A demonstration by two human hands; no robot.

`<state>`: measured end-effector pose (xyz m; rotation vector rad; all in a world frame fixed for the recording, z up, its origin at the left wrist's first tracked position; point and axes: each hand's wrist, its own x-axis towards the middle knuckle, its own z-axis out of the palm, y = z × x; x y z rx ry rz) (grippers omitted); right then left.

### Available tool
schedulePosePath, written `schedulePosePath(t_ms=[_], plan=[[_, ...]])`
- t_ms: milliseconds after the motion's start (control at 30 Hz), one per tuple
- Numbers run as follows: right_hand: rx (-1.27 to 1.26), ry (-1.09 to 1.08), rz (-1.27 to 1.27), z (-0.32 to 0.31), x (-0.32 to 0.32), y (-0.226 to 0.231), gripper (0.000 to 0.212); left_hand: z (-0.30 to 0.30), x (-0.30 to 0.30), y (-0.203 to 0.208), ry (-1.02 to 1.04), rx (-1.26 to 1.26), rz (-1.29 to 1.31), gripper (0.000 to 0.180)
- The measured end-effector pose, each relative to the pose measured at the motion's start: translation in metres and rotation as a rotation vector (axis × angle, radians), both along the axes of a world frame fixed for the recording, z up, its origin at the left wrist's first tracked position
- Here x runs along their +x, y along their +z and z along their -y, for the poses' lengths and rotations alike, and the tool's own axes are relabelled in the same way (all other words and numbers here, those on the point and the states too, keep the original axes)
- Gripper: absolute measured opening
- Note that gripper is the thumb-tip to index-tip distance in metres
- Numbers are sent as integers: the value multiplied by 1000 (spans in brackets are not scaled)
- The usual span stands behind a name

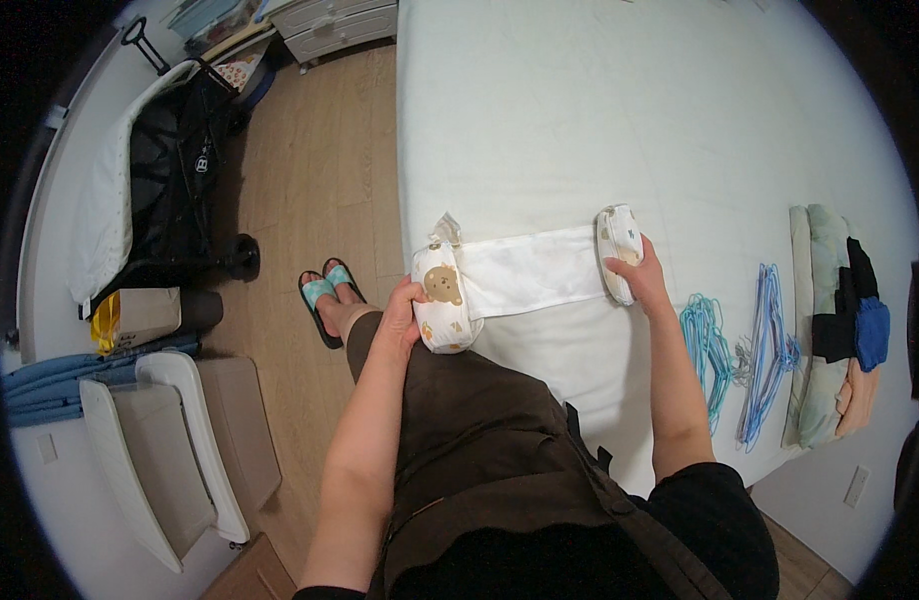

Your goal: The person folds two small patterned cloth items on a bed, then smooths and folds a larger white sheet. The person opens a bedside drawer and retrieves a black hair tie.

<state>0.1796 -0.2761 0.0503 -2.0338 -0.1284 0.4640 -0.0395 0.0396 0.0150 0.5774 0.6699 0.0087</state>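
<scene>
Stretched between my hands is a baby bolster pillow: two padded white rolls with a bear print, joined by a plain white cloth band (535, 270). My left hand (402, 318) grips the larger-looking left roll (444, 300) by its outer side, at the edge of the bed. A crumpled, translucent-looking tab sticks up from that roll's far end. My right hand (640, 275) holds the right roll (616, 235), thumb over its near face and fingers mostly hidden behind it. The band hangs nearly flat over the white bed sheet (580, 120).
Teal hangers (708, 350) and blue hangers (766, 360) lie on the bed to my right, beside folded clothes (825, 320). Left, across the wooden floor (320, 170), stand a black folding wagon (175, 160), a beige storage bin (230, 430) and white drawers (335, 30).
</scene>
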Motion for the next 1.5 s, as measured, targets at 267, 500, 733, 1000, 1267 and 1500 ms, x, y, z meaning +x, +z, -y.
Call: schedulePosePath(t_ms=[267,500,733,1000,1267,1500], plan=[[-38,0,99,-1,-2,-8,73,52,18,41,21,622,-219,79],[97,-151,-144,-2,-3,-4,74,78,37,34,-220,1068,-386,96],[-243,54,94,-18,-6,5,68,78,45,27,-255,930,-279,63],[56,-14,-52,-10,-9,17,58,74,34,25,-81,691,-133,57],[170,-124,-164,18,-7,22,57,36,32,31,-15,410,-167,51],[55,-96,-94,6,-16,-8,67,52,34,15,-264,933,-241,75]])
